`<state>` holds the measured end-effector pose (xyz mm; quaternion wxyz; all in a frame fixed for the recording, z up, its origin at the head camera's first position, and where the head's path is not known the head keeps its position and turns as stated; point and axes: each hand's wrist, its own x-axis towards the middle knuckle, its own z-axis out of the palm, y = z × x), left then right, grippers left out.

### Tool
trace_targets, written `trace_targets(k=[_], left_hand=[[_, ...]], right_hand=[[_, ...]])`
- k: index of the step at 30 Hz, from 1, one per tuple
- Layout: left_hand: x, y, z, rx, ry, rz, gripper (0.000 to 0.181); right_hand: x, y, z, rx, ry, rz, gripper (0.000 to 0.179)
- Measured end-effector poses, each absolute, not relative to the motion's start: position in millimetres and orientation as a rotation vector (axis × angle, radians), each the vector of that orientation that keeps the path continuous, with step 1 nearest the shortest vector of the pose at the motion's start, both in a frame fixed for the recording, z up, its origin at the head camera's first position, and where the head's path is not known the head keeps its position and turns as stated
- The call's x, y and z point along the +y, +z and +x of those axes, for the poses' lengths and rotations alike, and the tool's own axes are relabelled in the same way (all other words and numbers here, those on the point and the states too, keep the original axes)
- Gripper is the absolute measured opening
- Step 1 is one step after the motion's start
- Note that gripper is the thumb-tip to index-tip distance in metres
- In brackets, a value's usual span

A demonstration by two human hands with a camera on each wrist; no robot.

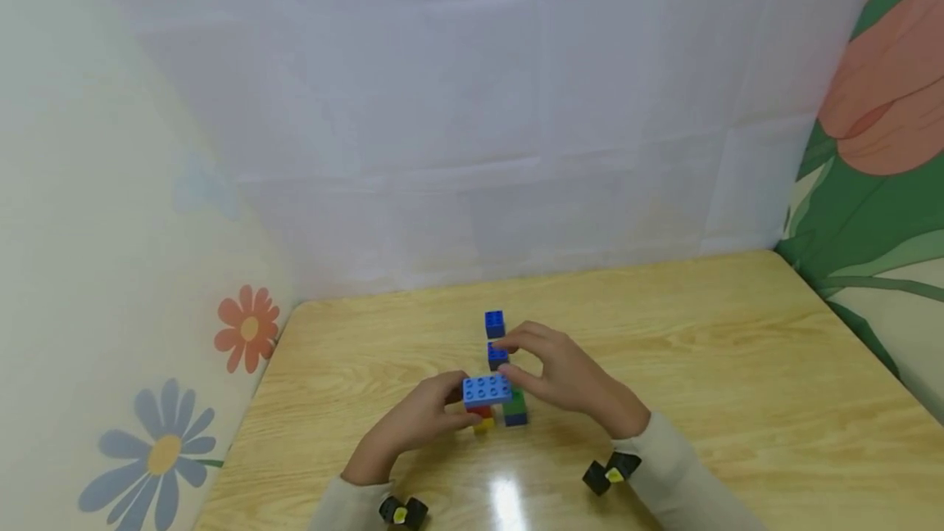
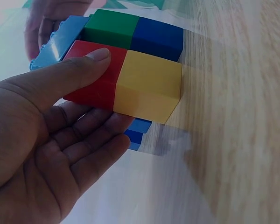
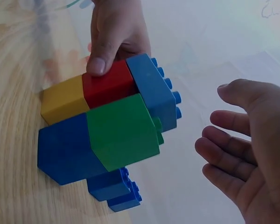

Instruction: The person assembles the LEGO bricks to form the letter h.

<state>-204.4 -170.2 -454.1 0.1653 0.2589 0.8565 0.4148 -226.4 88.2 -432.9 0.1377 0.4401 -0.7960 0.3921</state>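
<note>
My left hand (image 1: 424, 415) grips the red brick (image 2: 95, 74), thumb on one face and fingers round the far side. Beneath the red brick is a yellow brick (image 2: 148, 86), and a longer light blue brick (image 1: 487, 390) with studs up lies over the red one. Close beside this stack, a green brick (image 3: 122, 133) sits on a dark blue brick (image 3: 67, 149). My right hand (image 1: 564, 371) hovers just right of the bricks, fingers loosely bent and apart, holding nothing; in the right wrist view a gap separates it from the light blue brick.
Two small blue bricks, a nearer one (image 1: 497, 356) and a farther one (image 1: 494, 324), stand behind the stacks on the wooden table (image 1: 664, 334). A white sheet (image 1: 442, 105) hangs at the table's back edge. Flower-patterned panels (image 1: 885, 187) flank both sides.
</note>
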Motion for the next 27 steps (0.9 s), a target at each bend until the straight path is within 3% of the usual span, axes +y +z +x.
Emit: trace_targets(k=[10,27], left_hand=[[-172.8,-454.1,-204.0,2.427,1.185,0.736,0.025],[-170.3,-452.0,-203.0,2.433,1.175,0.706,0.026]], right_hand=[[91.4,-443.1,-245.7,-2.410,1.233,1.145,0.031],[78.9,-474.1,-258.9,-2.761,1.325,0.894,0.045]])
